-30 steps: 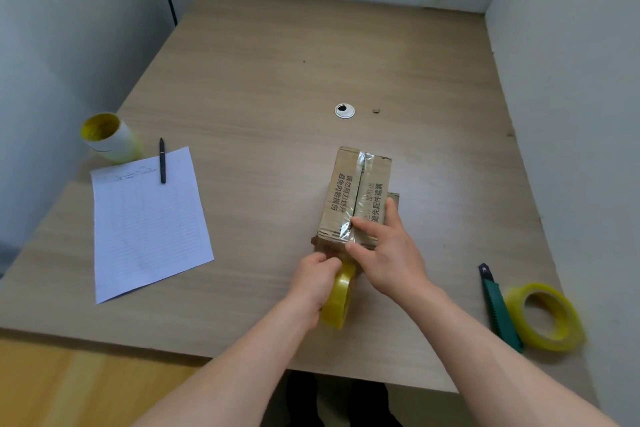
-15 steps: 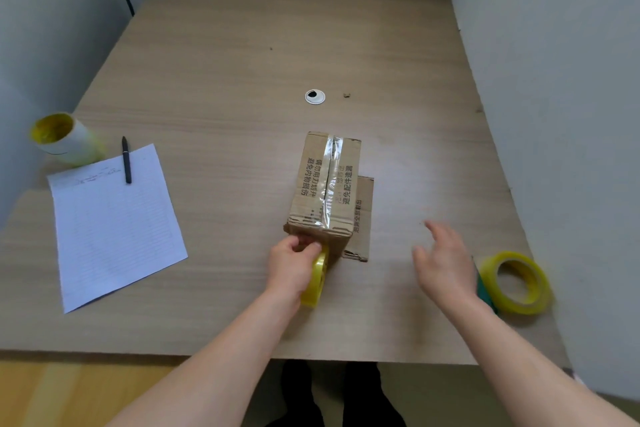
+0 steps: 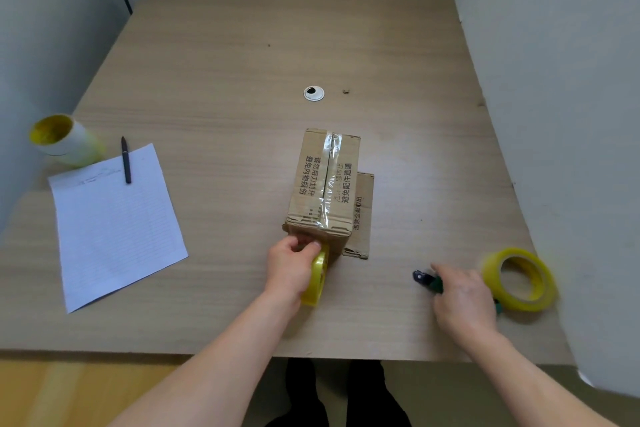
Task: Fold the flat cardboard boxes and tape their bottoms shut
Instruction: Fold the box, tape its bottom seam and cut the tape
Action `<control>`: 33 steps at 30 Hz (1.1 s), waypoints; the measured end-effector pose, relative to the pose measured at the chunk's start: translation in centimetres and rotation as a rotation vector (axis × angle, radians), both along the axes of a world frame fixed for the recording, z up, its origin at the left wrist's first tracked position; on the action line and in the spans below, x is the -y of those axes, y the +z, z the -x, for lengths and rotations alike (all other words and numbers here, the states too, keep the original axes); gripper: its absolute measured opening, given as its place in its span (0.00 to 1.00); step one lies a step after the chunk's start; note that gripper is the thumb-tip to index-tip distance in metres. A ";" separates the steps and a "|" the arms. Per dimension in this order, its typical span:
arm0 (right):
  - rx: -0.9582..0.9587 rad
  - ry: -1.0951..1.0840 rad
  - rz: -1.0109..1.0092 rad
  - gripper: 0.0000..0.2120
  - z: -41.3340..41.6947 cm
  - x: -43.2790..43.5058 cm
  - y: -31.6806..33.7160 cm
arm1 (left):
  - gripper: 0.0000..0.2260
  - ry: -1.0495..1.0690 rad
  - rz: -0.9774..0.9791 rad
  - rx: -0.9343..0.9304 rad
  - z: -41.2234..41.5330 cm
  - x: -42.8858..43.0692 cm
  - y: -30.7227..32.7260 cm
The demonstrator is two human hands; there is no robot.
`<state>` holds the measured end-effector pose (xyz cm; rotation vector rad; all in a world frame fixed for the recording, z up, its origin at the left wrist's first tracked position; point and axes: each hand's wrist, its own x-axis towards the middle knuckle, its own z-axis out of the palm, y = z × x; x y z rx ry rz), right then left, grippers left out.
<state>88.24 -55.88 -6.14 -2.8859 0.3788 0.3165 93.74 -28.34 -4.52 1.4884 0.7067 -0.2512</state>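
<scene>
While left hand [image 3: 291, 267] grips tape roll [image 3: 317, 282] against taped box [image 3: 323, 184], contents hidden, right hand [image 3: 462, 298] curls round green cutter [image 3: 427, 279] on desk [image 3: 242, 62].

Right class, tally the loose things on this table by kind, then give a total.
Yellow tape rolls: 2
Cardboard box: 1
Paper sheet: 1
Pen: 1
Green cutter: 1
White cylinder: 1
Total: 7
</scene>
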 end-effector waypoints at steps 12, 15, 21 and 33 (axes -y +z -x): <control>0.040 -0.054 0.058 0.09 0.9 0.5 -0.9 | 0.06 -0.001 0.025 0.002 0.0 -0.2 -0.2; 0.134 -0.154 -0.319 0.07 0.0 -2.1 0.4 | 0.06 -0.006 0.034 -0.003 0.0 -0.2 -0.3; 0.053 -0.467 -1.183 0.14 -1.5 -8.4 5.9 | 0.06 0.003 0.055 -0.015 -0.1 -0.1 0.0; 0.065 -0.543 -1.551 0.23 -1.9 -10.0 8.2 | 0.04 -0.006 0.057 -0.004 0.1 -0.3 0.2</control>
